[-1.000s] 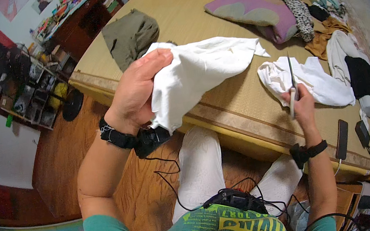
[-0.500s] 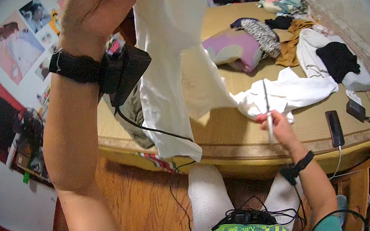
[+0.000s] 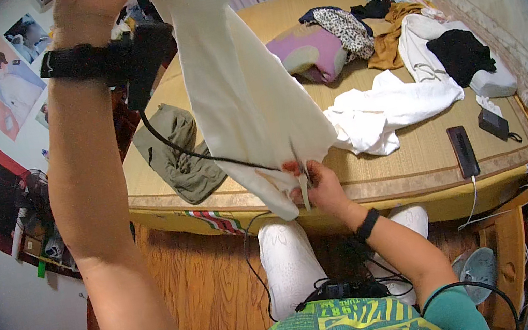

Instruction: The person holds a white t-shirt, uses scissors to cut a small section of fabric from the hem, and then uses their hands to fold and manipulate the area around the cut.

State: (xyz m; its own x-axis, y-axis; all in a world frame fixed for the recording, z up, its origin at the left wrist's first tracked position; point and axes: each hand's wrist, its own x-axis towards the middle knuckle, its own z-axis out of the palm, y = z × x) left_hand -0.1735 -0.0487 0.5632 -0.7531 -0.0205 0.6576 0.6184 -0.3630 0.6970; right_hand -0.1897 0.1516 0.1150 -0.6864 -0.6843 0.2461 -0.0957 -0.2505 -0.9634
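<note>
My left hand (image 3: 93, 11) is raised at the top left, its fingers partly cut off by the upper edge. From it hangs a long white garment (image 3: 245, 92), smooth and thin, reaching down past the near edge of the bed. At the garment's lower end is my right hand (image 3: 319, 187), closed around a slim white-and-dark stick-like thing (image 3: 304, 194) whose kind I cannot make out. Its fingertips touch the white cloth there, partly covered by it. An olive-green folded garment (image 3: 183, 153) lies on the bed left of the hanging cloth.
The bed with a straw mat (image 3: 268, 192) bears a white garment (image 3: 400, 105), a purple cushion (image 3: 309, 54), a black cloth (image 3: 461, 56), a phone (image 3: 464, 152) on a cable and a black box (image 3: 493, 123). Black cables (image 3: 250, 264) hang near my legs. Slippers (image 3: 480, 274) lie at right.
My right hand has moved left from beside the white garment on the bed to the hanging garment's lower end. My left hand has shifted slightly up and left; the view has shifted too.
</note>
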